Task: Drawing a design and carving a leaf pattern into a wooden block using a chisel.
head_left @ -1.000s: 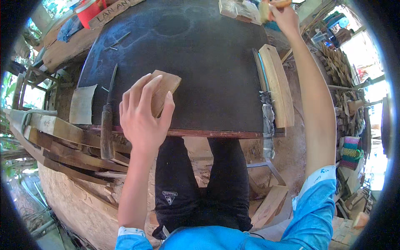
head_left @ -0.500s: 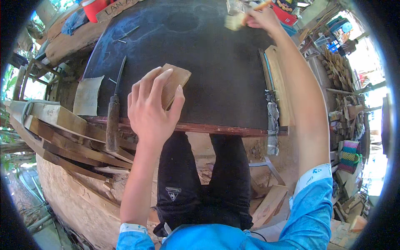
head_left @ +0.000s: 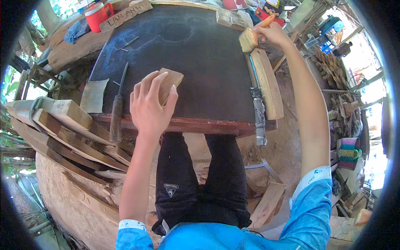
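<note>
My left hand (head_left: 150, 106) lies flat over a small brown wooden block (head_left: 170, 81) near the front edge of a dark tabletop (head_left: 200, 54). My right hand (head_left: 273, 32) is stretched out to the table's far right corner and grips a paintbrush (head_left: 250, 38) with an orange handle and pale bristles. The bristles hang just above a long wooden plank (head_left: 267, 82) lying along the table's right edge.
A chisel with a wooden handle (head_left: 116, 110) and a sheet of sandpaper (head_left: 94, 96) lie on the table's left side. A red container (head_left: 96, 16) stands at the back left. Stacked planks (head_left: 62, 125) sit to the left. A wrapped tool (head_left: 259, 114) lies by the right edge.
My right hand has drawn the paintbrush back from the far edge toward the table's right corner. My left hand has stayed on the wooden block.
</note>
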A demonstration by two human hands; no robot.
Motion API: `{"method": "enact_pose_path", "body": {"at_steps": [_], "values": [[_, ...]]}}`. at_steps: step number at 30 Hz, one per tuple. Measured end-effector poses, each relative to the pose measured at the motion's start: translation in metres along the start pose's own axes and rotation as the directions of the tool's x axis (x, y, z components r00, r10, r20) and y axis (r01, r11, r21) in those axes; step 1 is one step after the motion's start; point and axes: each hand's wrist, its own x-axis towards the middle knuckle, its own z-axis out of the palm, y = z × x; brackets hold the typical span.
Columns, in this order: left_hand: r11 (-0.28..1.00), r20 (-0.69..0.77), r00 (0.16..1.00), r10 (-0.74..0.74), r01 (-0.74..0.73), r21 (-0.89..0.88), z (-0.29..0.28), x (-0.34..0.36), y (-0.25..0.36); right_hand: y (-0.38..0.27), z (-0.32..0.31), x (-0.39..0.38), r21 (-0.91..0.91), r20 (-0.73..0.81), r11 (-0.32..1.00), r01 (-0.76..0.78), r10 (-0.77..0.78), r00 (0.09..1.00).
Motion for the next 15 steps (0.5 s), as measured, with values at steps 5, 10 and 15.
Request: {"method": "enact_pose_path", "body": {"at_steps": [5, 10, 15], "values": [[1.000, -0.005, 1.000, 0.005, -0.005, 0.001, 0.000, 0.000, 0.001, 0.009, -0.005, -0.010, -0.590, -0.212, 0.796, -0.137, 0.011, 0.977], [1.000, 0.010, 1.000, -0.011, 0.011, 0.006, 0.000, 0.000, 0.002, -0.005, -0.009, -0.025, -0.476, -0.268, 0.871, -0.121, -0.013, 0.963], [1.000, 0.020, 1.000, -0.009, 0.009, 0.001, 0.000, 0.000, 0.001, -0.056, 0.043, -0.084, -0.065, -0.223, 0.905, 0.421, -0.424, 0.878]]}}
